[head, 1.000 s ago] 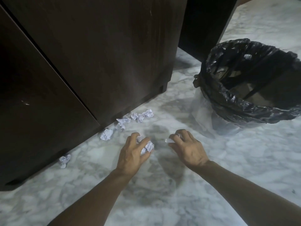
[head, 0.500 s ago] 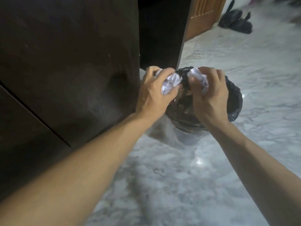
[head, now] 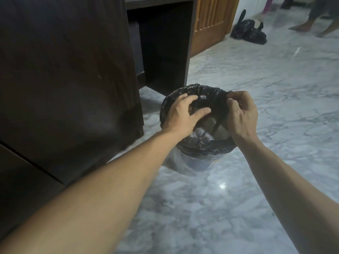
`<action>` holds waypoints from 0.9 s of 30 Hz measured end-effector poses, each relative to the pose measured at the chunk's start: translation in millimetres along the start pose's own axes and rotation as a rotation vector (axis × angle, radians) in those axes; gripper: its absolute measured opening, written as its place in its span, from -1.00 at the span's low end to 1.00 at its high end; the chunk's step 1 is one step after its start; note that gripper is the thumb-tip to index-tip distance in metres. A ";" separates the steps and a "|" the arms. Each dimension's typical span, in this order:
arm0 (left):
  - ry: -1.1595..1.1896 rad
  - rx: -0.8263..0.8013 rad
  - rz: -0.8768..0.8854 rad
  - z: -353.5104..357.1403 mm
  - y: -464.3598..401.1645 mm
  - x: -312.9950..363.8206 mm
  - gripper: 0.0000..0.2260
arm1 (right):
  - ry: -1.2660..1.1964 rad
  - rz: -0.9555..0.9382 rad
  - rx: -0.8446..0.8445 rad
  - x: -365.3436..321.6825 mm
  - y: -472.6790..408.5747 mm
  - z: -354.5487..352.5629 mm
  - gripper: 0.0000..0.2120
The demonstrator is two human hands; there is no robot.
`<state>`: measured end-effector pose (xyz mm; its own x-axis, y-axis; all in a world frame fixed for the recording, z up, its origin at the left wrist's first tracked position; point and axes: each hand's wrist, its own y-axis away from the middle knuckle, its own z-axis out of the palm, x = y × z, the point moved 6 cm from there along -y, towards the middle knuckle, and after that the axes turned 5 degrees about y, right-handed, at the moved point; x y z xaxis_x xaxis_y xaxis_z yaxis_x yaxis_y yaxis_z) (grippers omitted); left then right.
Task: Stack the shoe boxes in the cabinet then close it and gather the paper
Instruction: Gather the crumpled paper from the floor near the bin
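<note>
Paper (head: 200, 133) lay crumpled and pale inside the bin (head: 200, 149), low down against the near wall of its black liner (head: 207, 91), partly hidden behind our left wrist. A smaller pale scrap (head: 203, 97) showed near the far rim; we could not tell what it was.

We held both hands over the mouth of the bin. Our left hand (head: 183, 114) was spread, fingers extended and loosely apart above the opening, and its grip held nothing. Our right hand (head: 242, 114) hovered at the right side of the rim with its fingers curled inward, fingertips close to the thumb. We could not tell whether that grip pinched the liner's edge or merely hung just above it; no paper showed in it.

The bin stood on the marble floor (head: 238, 189), just beside the corner of the dark wooden cabinet (head: 69, 88), whose front faces looked closed. Beyond it was an open dark compartment (head: 161, 44), and next to that a lighter wooden door (head: 211, 21). Farther off on the floor lay a black bag (head: 247, 33), and another person's bare feet (head: 300, 27) showed at the upper right.
</note>
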<state>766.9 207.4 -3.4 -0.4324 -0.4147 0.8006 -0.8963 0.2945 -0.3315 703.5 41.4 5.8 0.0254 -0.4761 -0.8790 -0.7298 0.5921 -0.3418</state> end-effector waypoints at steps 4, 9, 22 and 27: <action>0.026 0.123 0.042 -32.6 15.5 0.1 -0.51 | -0.035 -0.039 -0.006 -16.3 10.4 2.7 -0.85; -0.019 0.201 0.009 -84.3 58.7 -39.5 -0.59 | -0.096 -0.171 -0.147 -59.6 49.3 29.6 -0.91; -0.405 0.444 -0.447 -149.4 261.9 -184.3 -0.47 | 0.254 -0.307 -0.832 -37.6 190.9 187.4 -0.70; -0.574 0.517 -0.795 -163.6 325.7 -216.2 -0.12 | 0.383 -0.242 -0.942 -3.5 220.8 239.8 -0.56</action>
<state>584.6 533.8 -202.8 0.4230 -0.7030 0.5717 -0.8139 -0.5721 -0.1012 706.1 329.7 -146.3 0.1437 -0.7859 -0.6015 -0.9756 -0.2145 0.0472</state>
